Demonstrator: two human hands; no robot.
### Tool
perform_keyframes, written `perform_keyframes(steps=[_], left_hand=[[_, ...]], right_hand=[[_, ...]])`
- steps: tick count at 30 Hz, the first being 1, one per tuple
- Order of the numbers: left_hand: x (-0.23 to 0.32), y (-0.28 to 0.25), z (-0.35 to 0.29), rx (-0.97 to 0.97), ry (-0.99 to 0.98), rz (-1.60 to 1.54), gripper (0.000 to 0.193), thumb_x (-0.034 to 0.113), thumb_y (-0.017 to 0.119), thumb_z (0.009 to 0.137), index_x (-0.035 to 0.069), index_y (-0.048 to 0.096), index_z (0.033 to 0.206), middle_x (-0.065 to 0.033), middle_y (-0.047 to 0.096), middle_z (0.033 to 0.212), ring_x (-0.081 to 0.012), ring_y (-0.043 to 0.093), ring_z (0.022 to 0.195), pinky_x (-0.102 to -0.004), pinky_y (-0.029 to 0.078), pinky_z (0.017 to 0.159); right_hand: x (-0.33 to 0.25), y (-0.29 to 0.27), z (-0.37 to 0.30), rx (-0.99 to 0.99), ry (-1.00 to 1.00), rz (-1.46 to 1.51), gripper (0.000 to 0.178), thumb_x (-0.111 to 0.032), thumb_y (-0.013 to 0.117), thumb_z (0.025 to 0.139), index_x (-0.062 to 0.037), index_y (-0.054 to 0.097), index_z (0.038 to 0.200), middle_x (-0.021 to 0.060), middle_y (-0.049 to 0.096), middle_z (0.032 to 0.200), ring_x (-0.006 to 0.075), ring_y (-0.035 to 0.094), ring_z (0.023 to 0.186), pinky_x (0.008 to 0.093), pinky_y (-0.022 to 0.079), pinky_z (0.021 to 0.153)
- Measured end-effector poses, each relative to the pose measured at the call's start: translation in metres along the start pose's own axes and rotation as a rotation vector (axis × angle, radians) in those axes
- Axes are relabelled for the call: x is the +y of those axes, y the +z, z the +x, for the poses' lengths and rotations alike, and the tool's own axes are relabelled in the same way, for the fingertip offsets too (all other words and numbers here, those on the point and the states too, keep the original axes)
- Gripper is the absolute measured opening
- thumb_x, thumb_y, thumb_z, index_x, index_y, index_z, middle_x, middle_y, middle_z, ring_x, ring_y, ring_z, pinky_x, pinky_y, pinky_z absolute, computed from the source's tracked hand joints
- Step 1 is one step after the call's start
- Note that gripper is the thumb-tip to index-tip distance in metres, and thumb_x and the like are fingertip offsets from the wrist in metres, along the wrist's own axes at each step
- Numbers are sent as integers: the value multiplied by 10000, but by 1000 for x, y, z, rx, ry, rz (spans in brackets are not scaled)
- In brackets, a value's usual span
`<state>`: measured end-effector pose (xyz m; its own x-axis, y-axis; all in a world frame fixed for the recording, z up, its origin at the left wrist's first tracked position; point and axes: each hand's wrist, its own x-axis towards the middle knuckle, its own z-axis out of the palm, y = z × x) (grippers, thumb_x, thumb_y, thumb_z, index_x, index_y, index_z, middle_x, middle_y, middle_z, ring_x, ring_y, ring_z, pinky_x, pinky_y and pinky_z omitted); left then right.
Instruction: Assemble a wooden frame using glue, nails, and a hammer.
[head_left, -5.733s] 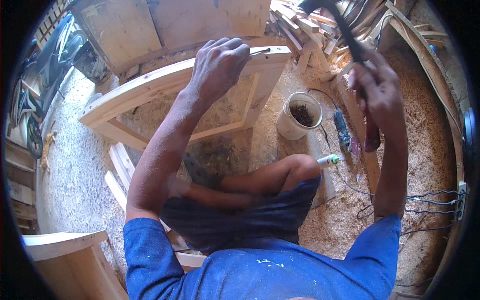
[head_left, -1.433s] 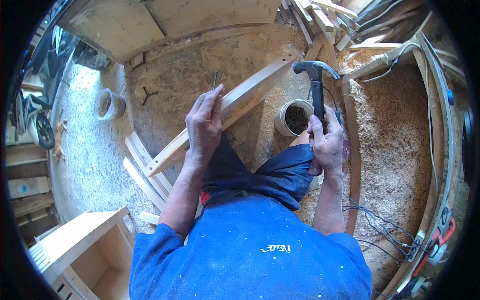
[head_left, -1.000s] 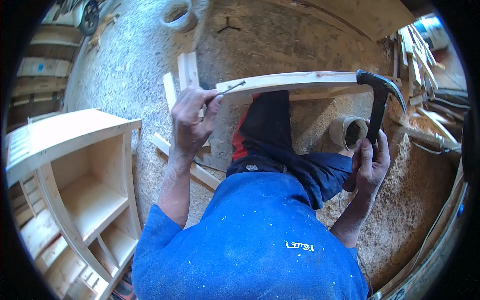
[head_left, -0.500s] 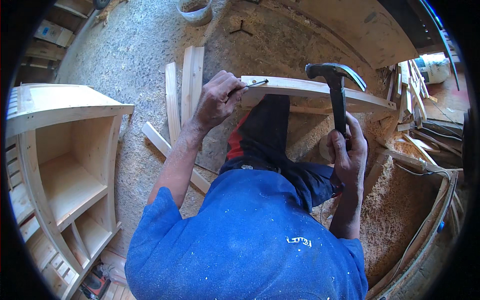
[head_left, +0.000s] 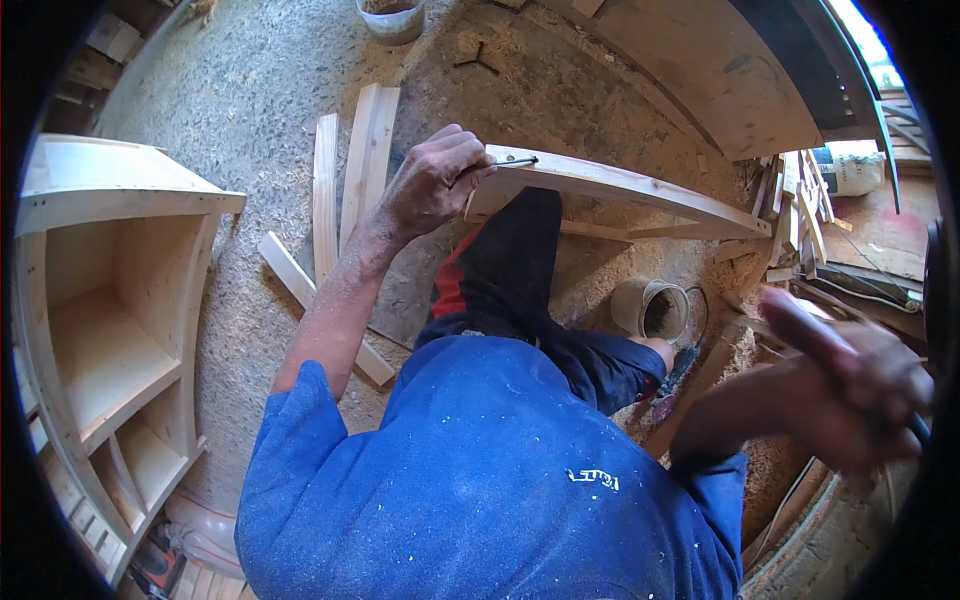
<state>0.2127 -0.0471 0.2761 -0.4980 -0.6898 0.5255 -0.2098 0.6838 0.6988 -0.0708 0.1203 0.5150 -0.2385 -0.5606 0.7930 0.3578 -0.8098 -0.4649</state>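
While only the head view is on offer, it shows the left hand (head_left: 432,183) pinched shut on a nail (head_left: 512,162), thumb and fingers (head_left: 470,150) closed around its near part so that the shank pokes out to the right of the grip and lies close along the top of a pale wooden rail (head_left: 620,190). That rail starts right at the grip and runs away from it to the right, bowed by the lens, its long axis roughly in line with the nail. The right hand (head_left: 850,385) sits well off to the lower right of the pinch, badly smeared by motion; its fingers look curled around something dark, probably a tool handle, but the blur is too heavy to tell what it holds. So the left hand is on the nail and the right is far from it, with the rail between them. Below the grip a dark-trousered knee (head_left: 510,260) passes under the rail. A small bucket (head_left: 655,308) stands between the two hands, loose slats (head_left: 345,170) lie to the left of the grip, and an open shelf unit (head_left: 110,300) stands further left on the sawdust-covered floor (head_left: 250,80).
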Motion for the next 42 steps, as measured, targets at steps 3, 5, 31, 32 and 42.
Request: perform_keyframes(steps=[3,5,31,32,42], left_hand=[[-2,0,1,-8,8,15,109,6,727,844,17,619,838,-114,615,787,-301,605,774,-410,500,698],[-4,-9,-7,-15,-14,10,119,7,729,846,14,611,827,-120,616,791,-306,609,775,-413,500,698],[-5,-20,-10,55,-72,77,106,3,733,852,9,628,845,-93,599,783,-258,594,782,-387,497,699],[-6,-21,-11,56,-73,73,106,2,732,851,10,626,844,-90,597,778,-257,591,779,-387,495,696],[-10,-23,-9,46,-29,57,112,4,726,850,11,615,832,-94,582,764,-273,586,777,-387,486,693]], right_hand=[[76,-65,-116,-855,503,-1639,310,-194,616,977,-32,610,1242,83,615,776,273,593,640,397,521,655],[87,-30,-98,-468,1132,-1360,463,-76,574,967,-74,543,1430,122,671,880,219,627,695,367,521,678],[57,-17,-59,143,565,-1146,500,-149,539,1048,-48,391,1514,69,636,767,24,471,469,177,342,387],[50,-18,-50,152,496,-1109,496,-171,567,1039,-57,413,1497,89,652,778,47,493,461,188,368,380],[3,-13,10,-57,33,-32,233,-238,521,990,-15,584,1020,95,623,757,175,579,578,324,487,550]])
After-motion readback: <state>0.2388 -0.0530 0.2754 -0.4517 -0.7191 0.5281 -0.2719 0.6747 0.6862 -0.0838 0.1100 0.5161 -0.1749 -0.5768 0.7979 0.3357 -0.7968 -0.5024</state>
